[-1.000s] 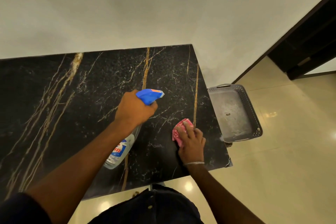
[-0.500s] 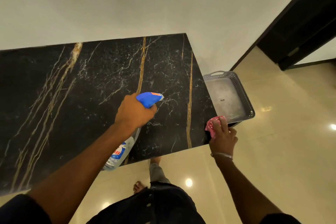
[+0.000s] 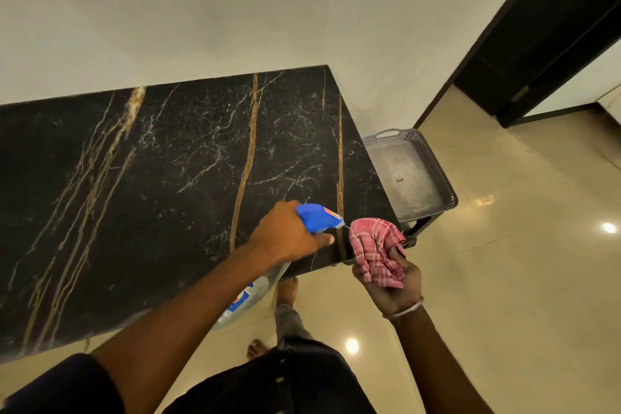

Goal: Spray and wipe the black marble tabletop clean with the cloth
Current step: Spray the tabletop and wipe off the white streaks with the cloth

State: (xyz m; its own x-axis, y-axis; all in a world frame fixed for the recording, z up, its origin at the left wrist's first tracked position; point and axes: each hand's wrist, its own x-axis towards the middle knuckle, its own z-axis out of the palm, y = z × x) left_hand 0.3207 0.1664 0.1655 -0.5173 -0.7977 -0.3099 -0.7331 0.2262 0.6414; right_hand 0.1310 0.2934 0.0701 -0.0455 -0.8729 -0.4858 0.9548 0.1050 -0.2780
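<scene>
Off the near right corner of the counter (image 3: 161, 178), the pink checked cloth (image 3: 376, 252) hangs bunched in the right hand (image 3: 393, 282), whose fingers are curled shut around its lower folds with the palm turned up. It is lifted clear of the stone, over the floor (image 3: 504, 279), not pressed to the surface. Just beside it, the left hand (image 3: 285, 235) is wrapped closed around the neck of the spray bottle (image 3: 317, 217), one finger stretched forward under the blue head; the nozzle points straight at the cloth and nearly touches it. The clear body of the bottle hangs below the wrist, past the counter's front edge, with some liquid seemingly left in it, though how much is hard to tell.

The step in hand looks like wetting the cloth itself, so wiping is probably still to come. The black marble with its gold and white veins shows no obvious wet streaks or puddles, and no crumbs or objects lie on it; whether any part has been wiped clean cannot be judged from its look alone. Most of the slab stretches away to the left, well apart from both hands.

Beyond the counter's right end stands a grey perforated basket (image 3: 443, 175) on a dark stand. It holds nothing apart from a small dark speck and a pale, dusty film on its bottom.
</scene>
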